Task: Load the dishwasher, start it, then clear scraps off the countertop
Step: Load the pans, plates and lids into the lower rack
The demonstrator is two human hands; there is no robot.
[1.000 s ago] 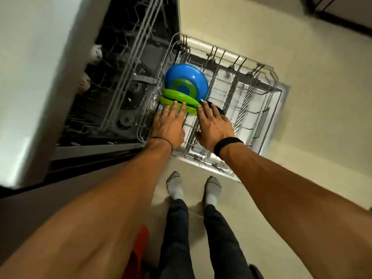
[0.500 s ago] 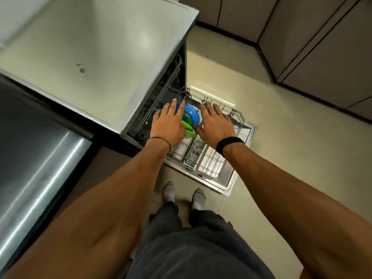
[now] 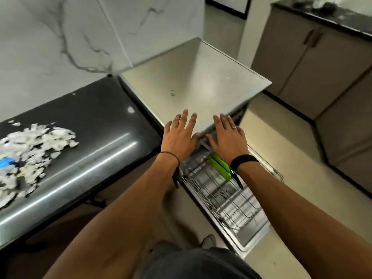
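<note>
The dishwasher (image 3: 193, 81) stands open with its wire lower rack (image 3: 231, 200) pulled out over the dropped door. Green plates (image 3: 220, 166) stand on edge in the rack, partly hidden by my right wrist. My left hand (image 3: 179, 135) and my right hand (image 3: 227, 137) hover side by side above the rack's inner end, at the front edge of the dishwasher's steel top, fingers straight and holding nothing. A heap of white scraps (image 3: 30, 150) lies on the black countertop (image 3: 90, 133) at the left.
A blurred blue object (image 3: 6, 163) sits among the scraps. Marble wall panels rise behind the counter. Grey cabinets (image 3: 314, 73) with a dark top line the right side across the beige floor (image 3: 281, 141). My legs are below the rack.
My view has lifted from the rack to the countertop and the scraps. Both hands have risen off the plates and now sit higher, near the dishwasher's top edge. The blue bowl is out of sight.
</note>
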